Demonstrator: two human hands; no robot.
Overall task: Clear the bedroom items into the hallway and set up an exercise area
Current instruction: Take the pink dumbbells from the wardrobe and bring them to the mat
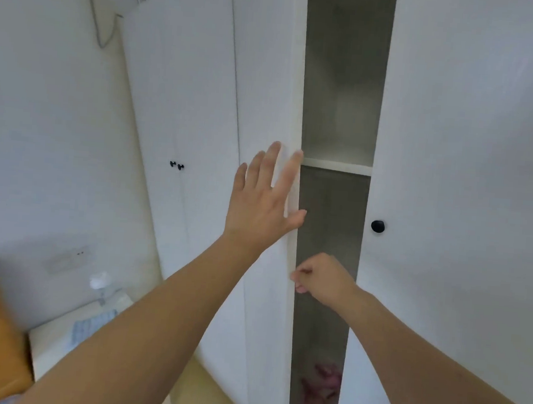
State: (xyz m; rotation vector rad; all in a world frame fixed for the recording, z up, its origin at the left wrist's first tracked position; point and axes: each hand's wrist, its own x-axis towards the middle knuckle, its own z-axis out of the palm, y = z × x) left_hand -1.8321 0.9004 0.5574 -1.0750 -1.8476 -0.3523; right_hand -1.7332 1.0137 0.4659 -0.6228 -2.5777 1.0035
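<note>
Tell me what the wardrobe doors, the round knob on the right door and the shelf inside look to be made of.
Wardrobe doors: probably painted or laminated board; flat, matte white, no grain showing. Knob: black and smooth with a slight sheen; whether metal, plastic or painted wood cannot be told. Shelf: seemingly the same white board, with a plain squared front edge.
</note>
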